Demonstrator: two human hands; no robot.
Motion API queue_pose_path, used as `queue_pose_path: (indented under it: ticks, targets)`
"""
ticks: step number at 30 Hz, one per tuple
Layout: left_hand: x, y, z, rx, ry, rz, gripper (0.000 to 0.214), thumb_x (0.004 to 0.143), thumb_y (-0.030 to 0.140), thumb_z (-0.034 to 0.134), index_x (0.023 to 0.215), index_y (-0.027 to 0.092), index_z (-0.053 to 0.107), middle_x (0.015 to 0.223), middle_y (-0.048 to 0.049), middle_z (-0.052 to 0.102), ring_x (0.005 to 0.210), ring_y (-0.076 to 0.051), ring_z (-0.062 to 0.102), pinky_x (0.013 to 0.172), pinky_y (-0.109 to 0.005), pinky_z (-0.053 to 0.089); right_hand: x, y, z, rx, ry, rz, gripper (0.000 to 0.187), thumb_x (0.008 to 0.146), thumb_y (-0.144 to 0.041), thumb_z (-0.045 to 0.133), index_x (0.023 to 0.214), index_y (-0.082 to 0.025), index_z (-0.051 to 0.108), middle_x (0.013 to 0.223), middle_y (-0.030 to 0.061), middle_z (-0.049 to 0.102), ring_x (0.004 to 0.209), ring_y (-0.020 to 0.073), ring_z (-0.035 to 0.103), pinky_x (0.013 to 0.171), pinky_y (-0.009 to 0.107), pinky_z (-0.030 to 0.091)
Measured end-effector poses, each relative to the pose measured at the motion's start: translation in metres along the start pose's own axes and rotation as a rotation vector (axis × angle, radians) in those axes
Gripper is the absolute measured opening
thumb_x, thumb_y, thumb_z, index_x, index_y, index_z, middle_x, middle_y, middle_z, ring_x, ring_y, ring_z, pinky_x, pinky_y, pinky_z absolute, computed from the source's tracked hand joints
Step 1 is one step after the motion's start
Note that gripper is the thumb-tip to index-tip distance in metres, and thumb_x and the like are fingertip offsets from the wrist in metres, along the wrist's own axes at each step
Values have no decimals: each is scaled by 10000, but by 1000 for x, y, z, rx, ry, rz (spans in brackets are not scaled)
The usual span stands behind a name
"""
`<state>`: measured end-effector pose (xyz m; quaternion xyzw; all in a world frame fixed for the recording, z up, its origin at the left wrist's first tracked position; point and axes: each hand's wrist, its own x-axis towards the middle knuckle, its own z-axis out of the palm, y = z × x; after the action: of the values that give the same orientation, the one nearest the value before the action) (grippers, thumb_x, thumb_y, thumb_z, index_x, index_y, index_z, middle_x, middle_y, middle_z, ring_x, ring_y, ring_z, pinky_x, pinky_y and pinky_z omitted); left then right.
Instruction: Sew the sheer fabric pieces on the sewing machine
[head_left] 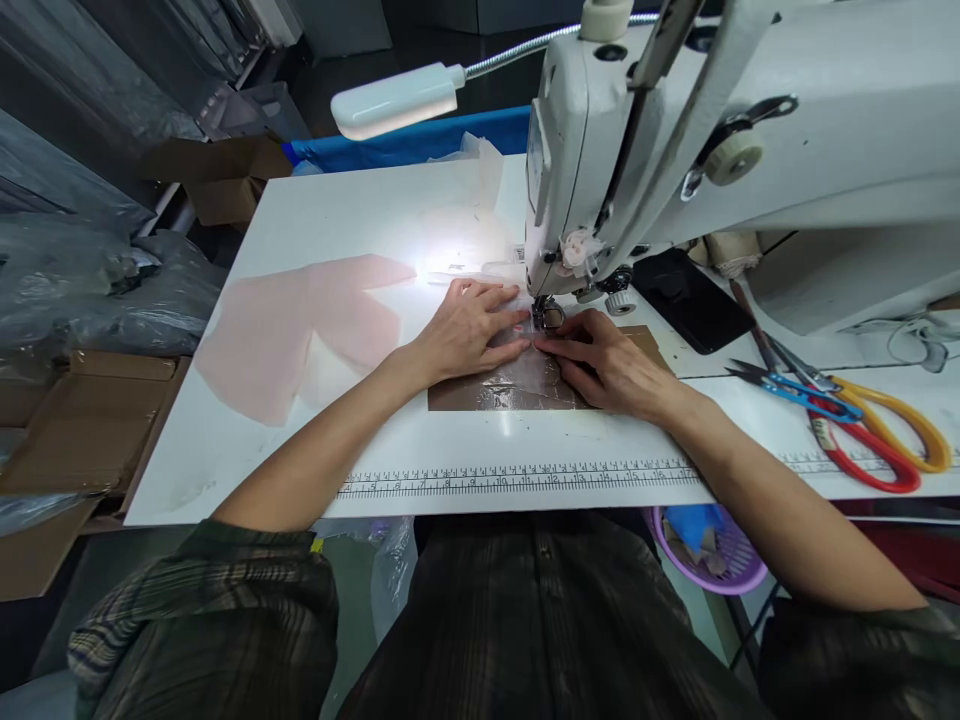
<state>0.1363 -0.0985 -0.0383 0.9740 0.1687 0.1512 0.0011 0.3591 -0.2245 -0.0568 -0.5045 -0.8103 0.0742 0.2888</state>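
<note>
Bench: a white, flat-topped bench (247,460) is seen from above, spread across the whole view in front of the seated person.
Sewing machine: a large white industrial sewing machine (825,130) is set on the right half of the bench, its head towards the middle.
Pink fabric: a pale pink, sheer, irregularly cut piece of fabric (292,330) is laid flat on the left half of the bench, well apart from the machine.
Brown patch: a brown rectangular patch (465,398) is seen on the bench directly below the machine head.
Clear sheet: a thin, shiny, see-through sheet (525,375) is spread over the brown patch, with its far edge under the needle.
Printed ruler: a black measuring scale (517,480) is printed along the near edge of the bench.
Left hand: the left hand (469,330) is laid flat, fingers apart and stretched out, pressed on the clear sheet just left of the needle; nothing is clamped.
Right hand: the right hand (607,365) is laid flat on the same sheet, fingers straight and close together, the tips just beside the left hand's.
Lamp: a white gooseneck lamp (394,100) is held above the far side of the bench.
Scissors: orange-handled scissors (892,415) and red-handled scissors (870,460) are laid crossed at the right edge.
Phone: a black phone (690,300) is laid by the machine base.
Presser foot: the small metal presser foot (547,313) is seen between the two sets of fingertips.
</note>
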Motion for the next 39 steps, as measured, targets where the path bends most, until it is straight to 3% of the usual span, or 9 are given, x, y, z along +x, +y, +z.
queue_pose_path:
  ticks: [6,10,14,17,22,27,31,36,39]
  targets:
    - [0,7,-27,-31,-97,45,298,1035,342,464,1177,165,658,1119,-105,700,1006,-225,637,876,-372,494,4,-2,-7,80,40,192,365,912,-231,546,1226,-238,732,1038,90,695,869,219,665,808,385,565]
    - [-12,20,-34,-270,-175,146,223,1005,323,544,1099,178,685,1113,-83,704,1025,-198,656,892,-337,540,6,-3,-6,159,106,214,308,899,-199,528,1111,-174,751,1029,101,733,845,211,679,799,365,552]
    - [-22,19,-17,-458,-32,108,174,969,301,615,900,170,706,1054,-90,704,999,-190,670,862,-334,568,7,-8,-6,163,158,192,239,858,-167,549,993,-185,746,954,82,740,821,202,681,779,349,559]
    - [-24,16,-5,-526,54,85,174,967,272,618,868,162,709,996,-91,699,974,-189,672,849,-341,573,6,-13,-7,207,80,130,237,856,-201,578,1041,-186,726,986,89,717,832,201,676,793,358,564]
    - [-26,18,-1,-562,83,44,154,972,237,608,893,150,707,1010,-95,698,975,-187,670,862,-349,568,5,-17,-5,270,-83,-24,289,846,-354,695,1087,-195,680,1057,108,705,1029,268,645,922,443,534]
    - [-27,19,2,-579,75,-7,146,968,263,620,895,168,703,1028,-85,705,988,-184,668,891,-355,563,6,-17,1,245,-52,-12,197,943,-354,594,988,-194,701,959,107,702,957,255,647,874,438,528]
    - [-27,17,2,-593,89,18,156,968,274,620,900,164,707,1024,-94,708,994,-189,671,896,-368,563,7,-18,2,197,-39,-30,167,928,-286,595,941,-198,737,978,111,704,962,257,653,861,433,529]
    - [-27,18,0,-579,122,86,299,854,398,776,1033,168,710,1075,-114,718,1040,-222,673,907,-404,565,8,-19,2,189,-16,-23,170,907,-247,596,884,-197,758,946,102,710,931,244,666,832,409,540]
    - [-26,20,0,-476,166,113,158,923,321,696,970,174,729,1033,-96,734,965,-197,689,839,-372,556,8,-18,1,240,-1,-8,171,907,-255,602,904,-196,763,971,101,716,928,233,677,831,393,547]
